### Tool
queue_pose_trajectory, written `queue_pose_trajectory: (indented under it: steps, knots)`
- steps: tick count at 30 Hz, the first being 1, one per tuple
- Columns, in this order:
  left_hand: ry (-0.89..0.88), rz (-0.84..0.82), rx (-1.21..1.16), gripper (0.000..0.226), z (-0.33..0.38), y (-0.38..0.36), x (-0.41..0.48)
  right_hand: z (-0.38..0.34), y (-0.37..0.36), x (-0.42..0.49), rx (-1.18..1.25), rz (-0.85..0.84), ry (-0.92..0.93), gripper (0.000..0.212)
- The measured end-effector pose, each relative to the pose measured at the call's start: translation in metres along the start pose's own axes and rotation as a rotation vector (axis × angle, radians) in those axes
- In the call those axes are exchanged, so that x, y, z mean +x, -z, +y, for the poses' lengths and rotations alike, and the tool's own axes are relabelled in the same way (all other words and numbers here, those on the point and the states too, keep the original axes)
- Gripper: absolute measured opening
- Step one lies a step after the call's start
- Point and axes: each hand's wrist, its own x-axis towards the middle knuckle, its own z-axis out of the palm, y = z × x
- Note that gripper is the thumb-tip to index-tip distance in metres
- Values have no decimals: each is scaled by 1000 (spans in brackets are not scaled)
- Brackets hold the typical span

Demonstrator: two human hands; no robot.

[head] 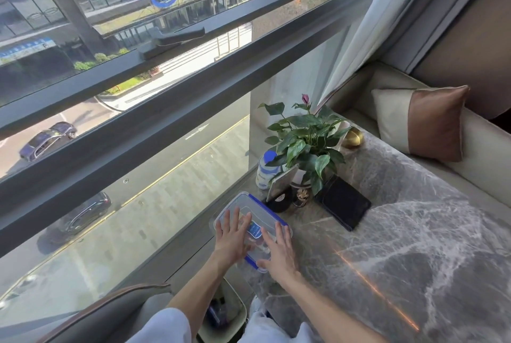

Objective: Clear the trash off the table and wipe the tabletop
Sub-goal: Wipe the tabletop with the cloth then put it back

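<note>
With your left grip [231, 232] and right grip [276, 252] flat and spread, clasping nothing, atop the clear blue-clipped plastic box [250, 203] at the grey marble worktop [414, 245] corner by the window, an uneven push could slide it off.

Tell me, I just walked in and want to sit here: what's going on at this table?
A person at the marble table by the window has both hands flat on the lid of a clear plastic container with blue clips. The left hand is on its window side and the right hand on its near end. Behind it stand a potted plant, a blue-capped bottle and a dark folder. A bin sits on the floor below.
</note>
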Motion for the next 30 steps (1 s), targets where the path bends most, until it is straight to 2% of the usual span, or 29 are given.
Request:
queue_pose_trajectory:
  steps: [3,6,8,12,19,22,25,30]
  knots:
    - [36,-23,37,85,8,6,-1,2,10,-1,42,-15,10,81]
    - [33,116,107,53,29,19,1,14,38,0,257,47,22,59]
    - [-77,227,116,34,48,29,4,38,61,-2,357,169,-18,42]
    - [-298,268,-25,10,101,53,15,107,109,-12,533,444,-260,17]
    - [-395,171,-162,23,195,59,60,186,160,-18,646,648,-547,14]
    - [-347,105,-258,32,228,57,80,204,162,-10,689,610,-620,13]
    - [-255,20,-361,32,255,50,106,220,159,2,712,560,-676,13]
    - [-131,26,-336,26,287,48,145,236,160,34,726,511,-668,18]
